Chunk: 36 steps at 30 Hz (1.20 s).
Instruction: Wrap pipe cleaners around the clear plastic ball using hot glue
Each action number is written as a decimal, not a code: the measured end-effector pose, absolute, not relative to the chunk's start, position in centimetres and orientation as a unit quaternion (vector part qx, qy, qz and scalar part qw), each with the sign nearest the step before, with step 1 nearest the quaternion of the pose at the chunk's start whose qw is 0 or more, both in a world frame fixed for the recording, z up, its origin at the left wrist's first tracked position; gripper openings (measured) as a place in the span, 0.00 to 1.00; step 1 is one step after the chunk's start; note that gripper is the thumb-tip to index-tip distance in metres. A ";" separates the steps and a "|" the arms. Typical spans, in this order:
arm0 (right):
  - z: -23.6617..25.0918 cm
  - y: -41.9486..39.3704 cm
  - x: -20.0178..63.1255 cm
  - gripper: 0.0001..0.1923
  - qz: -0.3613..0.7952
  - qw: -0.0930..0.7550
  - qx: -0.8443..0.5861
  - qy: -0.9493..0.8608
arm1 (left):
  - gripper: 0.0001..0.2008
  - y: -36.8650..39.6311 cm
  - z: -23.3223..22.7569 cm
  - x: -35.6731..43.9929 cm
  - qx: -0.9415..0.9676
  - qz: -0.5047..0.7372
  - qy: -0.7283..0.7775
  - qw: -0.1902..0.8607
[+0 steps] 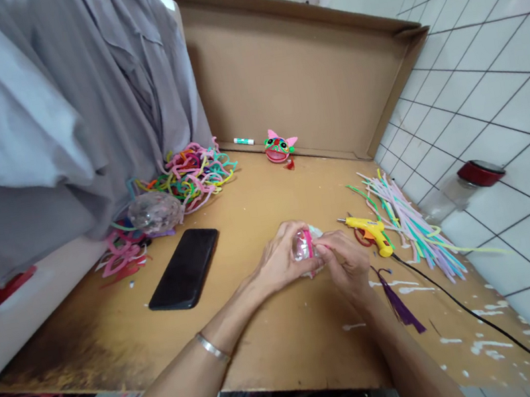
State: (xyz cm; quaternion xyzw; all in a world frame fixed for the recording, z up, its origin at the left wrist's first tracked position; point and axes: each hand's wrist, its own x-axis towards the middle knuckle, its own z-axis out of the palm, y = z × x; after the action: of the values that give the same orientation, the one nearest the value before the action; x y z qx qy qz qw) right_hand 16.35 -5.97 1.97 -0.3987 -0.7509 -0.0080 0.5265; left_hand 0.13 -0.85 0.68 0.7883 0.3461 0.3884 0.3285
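Observation:
My left hand (279, 260) is closed around a small clear plastic, rounded shell (299, 247) with a bright pink pipe cleaner strip (309, 242) running down it. From the right, my right hand (348, 262) pinches at the strip's edge; its fingertips hide whatever lies between them. Something whitish shows behind the shell, partly covered by my fingers. Just right of my hands lies a yellow hot glue gun (371, 230), nozzle pointing left. Below it is a purple tassel (400, 304).
Bundled pastel pipe cleaners (417, 224) lie right; a tangled colourful pile (198, 172) and clear plastic shells (155, 211) lie left. A black phone (184, 268) is nearer. An animal-face ornament (278, 148) stands by the cardboard wall (295, 73). The glue gun's cord (486, 321) crosses front right.

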 end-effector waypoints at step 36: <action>2.3 -6.1 16.2 0.08 -0.020 0.535 -0.395 -0.747 | 0.44 -0.5 -0.1 0.2 0.809 0.383 0.316 0.316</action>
State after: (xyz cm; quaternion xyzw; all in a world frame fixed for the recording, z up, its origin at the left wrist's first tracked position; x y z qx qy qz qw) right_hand 16.20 -6.10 2.28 -0.3947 -0.7469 -0.0198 0.5348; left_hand 0.23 -0.53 -0.08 0.8086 0.3157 0.3827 0.3163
